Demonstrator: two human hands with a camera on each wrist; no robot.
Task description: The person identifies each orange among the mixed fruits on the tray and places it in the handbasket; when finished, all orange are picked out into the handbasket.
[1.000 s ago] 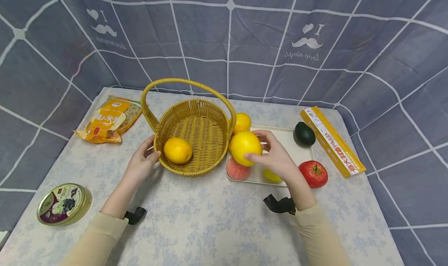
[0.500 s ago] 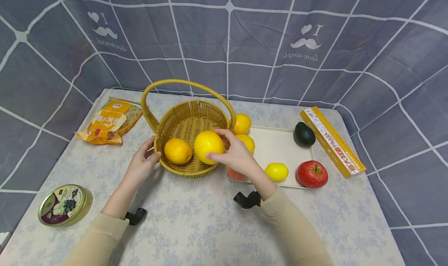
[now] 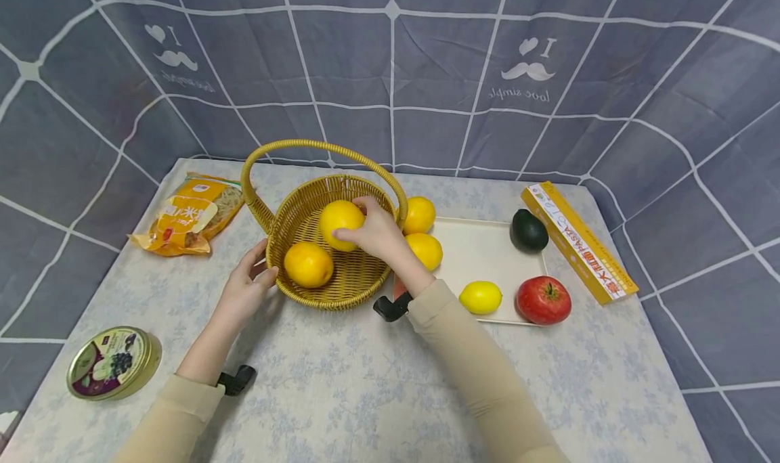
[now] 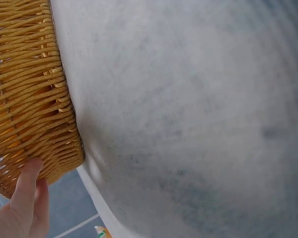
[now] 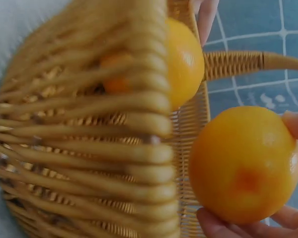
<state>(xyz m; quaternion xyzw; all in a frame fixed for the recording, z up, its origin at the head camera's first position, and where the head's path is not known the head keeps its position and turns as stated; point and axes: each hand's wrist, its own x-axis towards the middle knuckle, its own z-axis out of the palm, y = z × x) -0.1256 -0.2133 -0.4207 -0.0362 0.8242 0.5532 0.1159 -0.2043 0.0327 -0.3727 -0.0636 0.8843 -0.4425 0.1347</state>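
Observation:
A round yellow-orange fruit, by its look an orange (image 3: pixel 341 225), is gripped between the thumb and fingers of my right hand (image 3: pixel 379 229). It overlaps the inside of the wicker basket (image 3: pixel 359 288) in the head view; the right wrist view shows the held orange (image 5: pixel 244 166) beside the woven wall, near rim height. Another orange fruit (image 3: pixel 308 265) lies at the basket's front left. My left hand (image 3: pixel 245 285) touches the outside of the basket's left wall, thumb and fingers apart and fairly straight. The left wrist view shows its fingertips against the weave.
Right of the basket, a cream tray (image 3: pixel 472 236) bears a lemon (image 3: pixel 481 297), an avocado (image 3: pixel 529 231), a pomegranate (image 3: pixel 544 300) and a yellow fruit (image 3: pixel 424 251). Another yellow fruit (image 3: pixel 419 214) sits behind. A pasta box (image 3: pixel 579 243), noodle bag (image 3: pixel 191 212) and round tin (image 3: pixel 114 363) flank them.
My right hand has carried the orange from over the tray leftward to the basket, then farther back over its inside. The left hand has stayed at the basket's side.

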